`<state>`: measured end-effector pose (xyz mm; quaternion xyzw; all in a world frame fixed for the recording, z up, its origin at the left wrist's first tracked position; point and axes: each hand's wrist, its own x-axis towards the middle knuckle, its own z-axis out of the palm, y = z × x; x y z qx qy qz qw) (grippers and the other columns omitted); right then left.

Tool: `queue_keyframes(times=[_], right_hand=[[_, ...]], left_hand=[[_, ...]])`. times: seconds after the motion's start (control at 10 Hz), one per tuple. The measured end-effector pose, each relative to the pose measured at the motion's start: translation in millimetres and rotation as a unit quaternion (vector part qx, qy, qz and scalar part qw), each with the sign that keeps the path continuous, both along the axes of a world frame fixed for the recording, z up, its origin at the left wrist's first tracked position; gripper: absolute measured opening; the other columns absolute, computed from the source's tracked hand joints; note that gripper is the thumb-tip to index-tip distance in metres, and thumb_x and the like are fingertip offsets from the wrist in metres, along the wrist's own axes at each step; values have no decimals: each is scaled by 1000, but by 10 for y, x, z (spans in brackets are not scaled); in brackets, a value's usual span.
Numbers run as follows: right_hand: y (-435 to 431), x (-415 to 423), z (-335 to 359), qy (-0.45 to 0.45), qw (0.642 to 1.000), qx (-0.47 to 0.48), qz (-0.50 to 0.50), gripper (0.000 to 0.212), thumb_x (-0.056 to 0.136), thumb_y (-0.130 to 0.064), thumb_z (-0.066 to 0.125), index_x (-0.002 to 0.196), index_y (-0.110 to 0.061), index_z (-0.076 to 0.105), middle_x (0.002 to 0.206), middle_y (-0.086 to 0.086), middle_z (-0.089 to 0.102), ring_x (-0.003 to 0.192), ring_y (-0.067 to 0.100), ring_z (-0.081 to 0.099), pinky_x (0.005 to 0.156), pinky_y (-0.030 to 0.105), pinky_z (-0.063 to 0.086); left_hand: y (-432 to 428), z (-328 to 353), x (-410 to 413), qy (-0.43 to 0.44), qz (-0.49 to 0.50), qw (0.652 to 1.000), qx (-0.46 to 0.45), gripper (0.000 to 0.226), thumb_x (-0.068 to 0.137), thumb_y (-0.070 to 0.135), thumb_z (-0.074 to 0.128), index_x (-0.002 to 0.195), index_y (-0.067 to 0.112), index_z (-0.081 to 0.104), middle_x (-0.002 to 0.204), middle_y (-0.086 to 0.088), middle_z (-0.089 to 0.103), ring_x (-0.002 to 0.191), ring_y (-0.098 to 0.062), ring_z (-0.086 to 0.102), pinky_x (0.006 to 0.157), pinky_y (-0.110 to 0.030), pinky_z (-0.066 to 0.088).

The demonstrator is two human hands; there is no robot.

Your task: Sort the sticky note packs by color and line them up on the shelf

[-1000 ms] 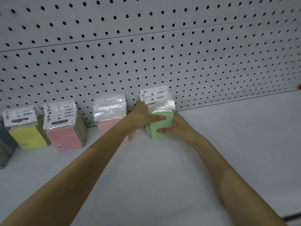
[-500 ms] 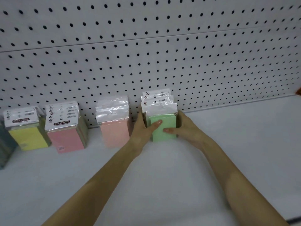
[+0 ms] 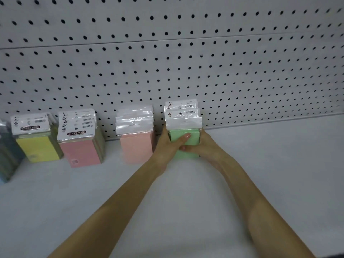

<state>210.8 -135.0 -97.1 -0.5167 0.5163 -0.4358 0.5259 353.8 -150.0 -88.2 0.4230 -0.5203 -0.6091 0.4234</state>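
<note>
Both hands clamp a row of green packs just right of centre frame.
The left hand (image 3: 166,146) and right hand (image 3: 206,148) grip the green sticky note packs (image 3: 193,135) from either side, thumbs across the front face. The packs stand upright on the white shelf (image 3: 270,164), long axis vertical, header cards up, faces toward the camera. To their left stand light pink packs (image 3: 136,148), pink packs (image 3: 81,151) and yellow packs (image 3: 37,148), with the pegboard (image 3: 186,62) behind.

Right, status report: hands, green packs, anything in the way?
Left hand, right hand grip green packs. Packs upright at pegboard. Pale pink packs close beside left hand.
</note>
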Motion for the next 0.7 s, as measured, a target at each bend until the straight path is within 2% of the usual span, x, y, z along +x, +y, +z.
queue_keyframes(times=[0.2, 0.3, 0.4, 0.6, 0.7], right_hand=[[-15, -18, 16, 6, 1000, -8, 12, 68, 73, 4, 75, 131, -16, 47, 117, 1, 67, 105, 13, 65, 81, 21, 53], [-31, -39, 21, 19, 1000, -8, 19, 70, 71, -1, 79, 132, -19, 47, 118, -1, 67, 107, 13, 64, 89, 29, 53], [-42, -53, 38, 43, 999, -11, 5, 76, 68, -8, 83, 132, -22, 46, 121, -3, 65, 108, 11, 64, 90, 32, 54], [-10, -106, 15, 91, 996, 7, -11, 95, 61, -21, 89, 138, -24, 35, 127, -8, 57, 118, 10, 55, 91, 31, 53], [71, -182, 61, 132, 991, 0, -14, 101, 63, -19, 87, 145, -21, 27, 139, -8, 46, 130, 11, 42, 102, 30, 42]], left_hand=[[2, -12, -31, 2, 5, 1000, -2, 54, 87, 12, 65, 136, 17, 42, 125, -3, 62, 111, -12, 62, 86, -21, 53], [5, 16, -22, -10, 11, 1000, -6, 54, 87, 12, 66, 135, 16, 42, 124, -2, 62, 105, -8, 62, 80, -15, 53], [-3, 39, 12, -40, 27, 999, -7, 59, 83, 17, 71, 134, 18, 43, 122, 1, 62, 107, -9, 61, 87, -23, 53], [21, 16, 88, -48, 25, 999, 8, 64, 79, 21, 76, 133, 20, 42, 123, 3, 60, 111, -9, 58, 93, -30, 51], [83, -1, 137, -77, 22, 997, -9, 79, 71, 39, 77, 138, 23, 38, 132, 5, 55, 122, -11, 52, 103, -40, 45]])
